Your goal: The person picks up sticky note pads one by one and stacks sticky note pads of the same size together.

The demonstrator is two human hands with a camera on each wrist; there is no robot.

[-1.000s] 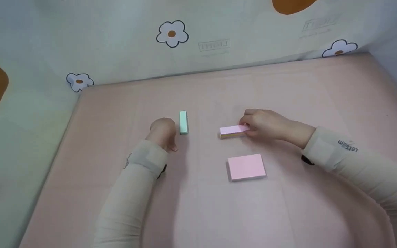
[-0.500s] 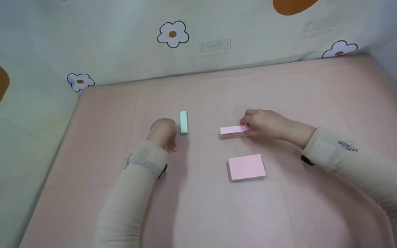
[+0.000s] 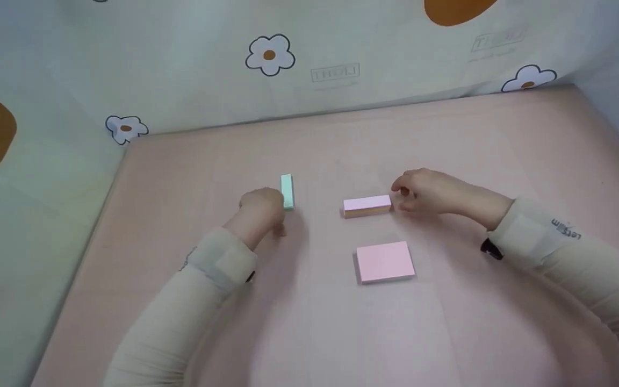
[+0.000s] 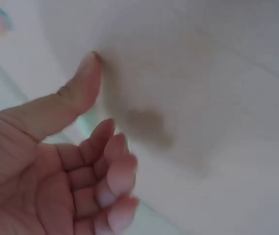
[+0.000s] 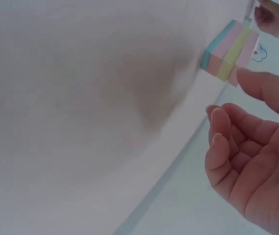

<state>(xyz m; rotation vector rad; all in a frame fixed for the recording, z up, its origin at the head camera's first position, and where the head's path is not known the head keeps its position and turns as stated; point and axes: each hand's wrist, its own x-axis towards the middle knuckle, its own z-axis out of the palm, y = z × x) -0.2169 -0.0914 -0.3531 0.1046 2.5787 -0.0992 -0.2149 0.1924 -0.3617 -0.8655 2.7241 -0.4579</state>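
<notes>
In the head view a long block (image 3: 367,205) lies crosswise near the middle, pale pink on top. Teal, pink and yellow layers show on this block (image 5: 227,51) in the right wrist view. Just off its right end is my right hand (image 3: 433,191), fingers loosely curled and holding nothing. My left hand (image 3: 264,209) hovers beside the narrow mint-green block (image 3: 287,192) and covers part of its left edge. In the left wrist view this hand (image 4: 56,161) has thumb and fingers apart, with nothing between them. A flat pink rectangular pad (image 3: 384,262) lies nearer to me.
The blocks lie on a table covered with a pale pink cloth (image 3: 342,333). Behind and to the left hangs a light curtain (image 3: 191,64) printed with flowers and brown shapes. Both sleeves (image 3: 546,236) reach in from the front.
My right hand has let go of the layered block and drawn back to the right. My left hand has shifted slightly right, closer to the mint-green block. The pad stays put.
</notes>
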